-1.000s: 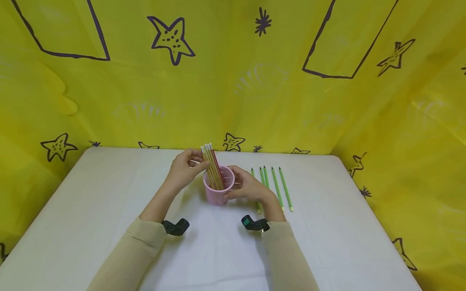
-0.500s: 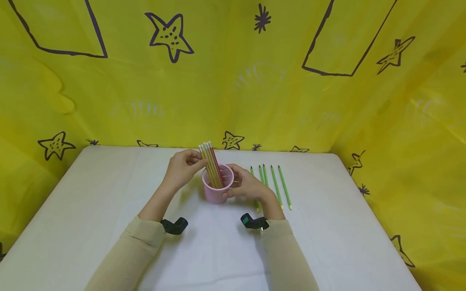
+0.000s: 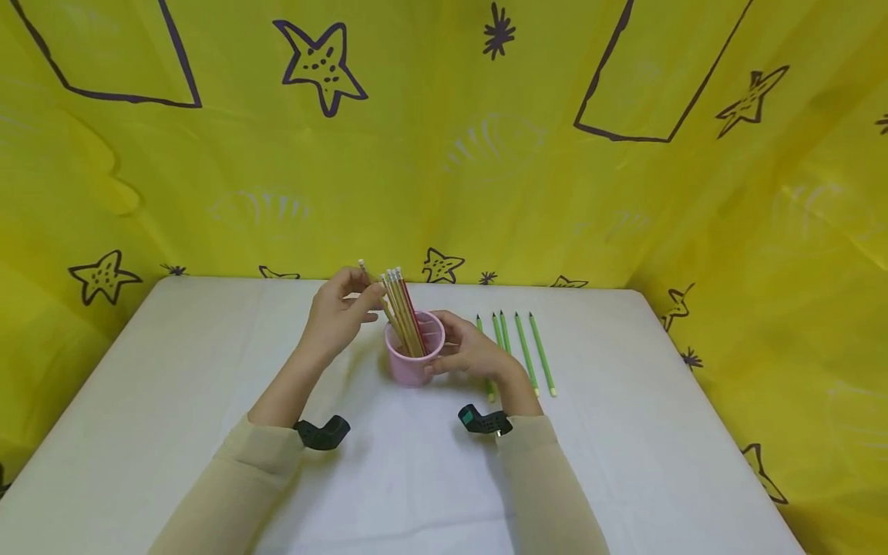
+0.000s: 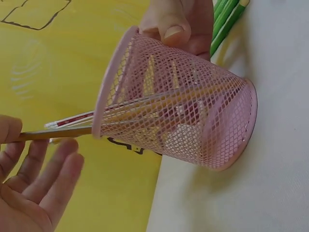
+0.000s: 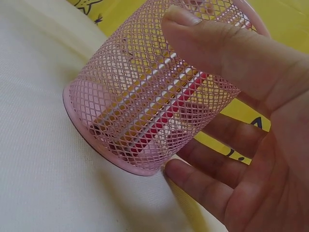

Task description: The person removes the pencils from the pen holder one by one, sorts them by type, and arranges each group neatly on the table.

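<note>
In the head view a pink mesh pencil cup (image 3: pixel 409 373) stands at the middle of the table. My right hand (image 3: pixel 477 356) grips its right side, thumb at the front and fingers behind. Several gold pencils and a red pencil (image 5: pixel 166 116) lean in the cup with white eraser ends up. My left hand (image 3: pixel 331 314) pinches one gold pencil (image 4: pixel 58 134) between thumb and fingers. That pencil slants left, apart from the bundle, with its lower end inside the cup. In the left wrist view the other left fingers spread below it.
Several green pencils (image 3: pixel 543 354) lie side by side on the white table (image 3: pixel 173 401), right of the cup and partly behind my right wrist. A yellow curtain (image 3: pixel 416 154) with drawn stars stands behind the table and along its sides.
My left hand has moved left and slightly up, drawing one gold pencil away from the bundle it was beside. The right hand and cup keep their place.
</note>
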### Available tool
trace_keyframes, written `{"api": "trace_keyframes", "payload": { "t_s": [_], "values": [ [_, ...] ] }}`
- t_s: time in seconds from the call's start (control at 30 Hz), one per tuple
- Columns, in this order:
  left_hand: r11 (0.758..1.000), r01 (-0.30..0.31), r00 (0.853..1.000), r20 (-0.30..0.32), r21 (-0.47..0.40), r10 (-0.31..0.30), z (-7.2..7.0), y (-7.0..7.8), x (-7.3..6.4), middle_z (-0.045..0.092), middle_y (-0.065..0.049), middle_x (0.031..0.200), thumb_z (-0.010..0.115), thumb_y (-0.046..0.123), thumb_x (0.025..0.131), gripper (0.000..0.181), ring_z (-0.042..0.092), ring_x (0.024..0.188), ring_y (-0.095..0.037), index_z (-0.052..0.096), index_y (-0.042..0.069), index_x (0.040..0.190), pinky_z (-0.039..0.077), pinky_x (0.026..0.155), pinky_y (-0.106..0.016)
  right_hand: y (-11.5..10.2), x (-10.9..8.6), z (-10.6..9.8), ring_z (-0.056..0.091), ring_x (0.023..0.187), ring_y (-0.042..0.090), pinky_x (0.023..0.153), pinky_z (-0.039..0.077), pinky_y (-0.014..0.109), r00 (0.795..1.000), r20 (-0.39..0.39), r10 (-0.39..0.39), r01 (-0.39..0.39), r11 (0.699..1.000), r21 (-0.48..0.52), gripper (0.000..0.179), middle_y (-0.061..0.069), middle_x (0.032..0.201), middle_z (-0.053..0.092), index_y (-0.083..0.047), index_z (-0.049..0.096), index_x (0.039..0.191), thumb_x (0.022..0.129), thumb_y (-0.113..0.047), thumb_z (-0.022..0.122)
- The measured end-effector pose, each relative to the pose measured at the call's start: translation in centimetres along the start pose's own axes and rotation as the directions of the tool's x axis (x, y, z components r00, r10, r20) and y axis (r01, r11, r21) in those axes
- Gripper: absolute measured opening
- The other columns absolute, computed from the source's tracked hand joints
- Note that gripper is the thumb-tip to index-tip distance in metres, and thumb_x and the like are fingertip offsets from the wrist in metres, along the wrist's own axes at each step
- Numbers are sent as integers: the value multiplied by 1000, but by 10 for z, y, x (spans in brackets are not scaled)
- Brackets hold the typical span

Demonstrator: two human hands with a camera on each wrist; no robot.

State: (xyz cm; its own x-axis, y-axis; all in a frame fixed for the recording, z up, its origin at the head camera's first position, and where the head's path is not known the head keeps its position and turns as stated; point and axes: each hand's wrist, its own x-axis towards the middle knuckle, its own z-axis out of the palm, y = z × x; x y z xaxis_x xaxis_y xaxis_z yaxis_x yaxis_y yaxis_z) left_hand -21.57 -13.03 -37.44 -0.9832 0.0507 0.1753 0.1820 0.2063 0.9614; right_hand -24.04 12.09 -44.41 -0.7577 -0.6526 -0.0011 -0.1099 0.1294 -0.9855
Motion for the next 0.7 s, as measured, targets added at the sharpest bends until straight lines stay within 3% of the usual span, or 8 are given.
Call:
{"api": "trace_keyframes", "payload": {
  "t_s": [0.1,0.17,0.33,0.43,0.53,0.6,0.7],
  "values": [
    [990,3,999,-44,-144,-10,-8,3,-4,65,-14,107,61,24,101,29,74,85,-26,51,0,115,62,74,-39,0,1,0,53,131,29,110,44,45,1000,-1,1,-1,1000,-2,81,11,141,56,-13,46,145,75,4,82],
    [968,2,996,-87,-253,-25,-17,5,-8,66,-11,105,60,26,101,32,74,82,-21,50,1,118,62,72,-37,0,1,0,53,131,30,110,44,45,1000,1,4,-4,1000,-4,82,11,141,56,-13,45,145,74,5,82],
    [872,7,978,-178,-490,-108,-43,5,-21,62,-6,101,58,25,102,27,72,80,-18,49,7,119,63,71,-34,0,2,1,53,131,28,110,44,43,1000,8,13,-13,1000,-13,83,9,141,55,-15,45,145,74,4,83],
    [793,55,976,-135,-606,-171,-58,2,-25,58,-4,101,54,24,104,20,67,82,-17,49,10,117,62,75,-32,1,3,1,54,130,28,110,45,44,1000,4,6,-5,1000,-19,83,9,141,55,-15,45,145,74,3,84],
    [722,123,978,-41,-681,-205,-68,0,-25,56,-3,102,50,22,105,17,62,83,-16,51,9,117,62,77,-31,3,2,0,54,130,30,110,45,44,1000,2,2,-2,1000,-29,83,11,140,55,-14,44,145,74,4,83],
    [711,156,978,7,-685,-209,-72,-1,-24,56,-2,102,49,20,105,17,60,82,-16,52,8,117,61,78,-30,4,1,-1,55,129,29,109,46,43,1000,4,8,-8,999,-40,83,10,139,56,-15,44,145,74,4,83],
    [741,184,977,41,-646,-207,-75,-1,-24,54,-2,103,52,15,104,19,60,80,-14,50,7,120,61,77,-30,4,0,-2,55,129,27,109,46,41,1000,5,5,-5,998,-55,82,9,139,56,-17,44,145,75,0,83]
  ]
}}
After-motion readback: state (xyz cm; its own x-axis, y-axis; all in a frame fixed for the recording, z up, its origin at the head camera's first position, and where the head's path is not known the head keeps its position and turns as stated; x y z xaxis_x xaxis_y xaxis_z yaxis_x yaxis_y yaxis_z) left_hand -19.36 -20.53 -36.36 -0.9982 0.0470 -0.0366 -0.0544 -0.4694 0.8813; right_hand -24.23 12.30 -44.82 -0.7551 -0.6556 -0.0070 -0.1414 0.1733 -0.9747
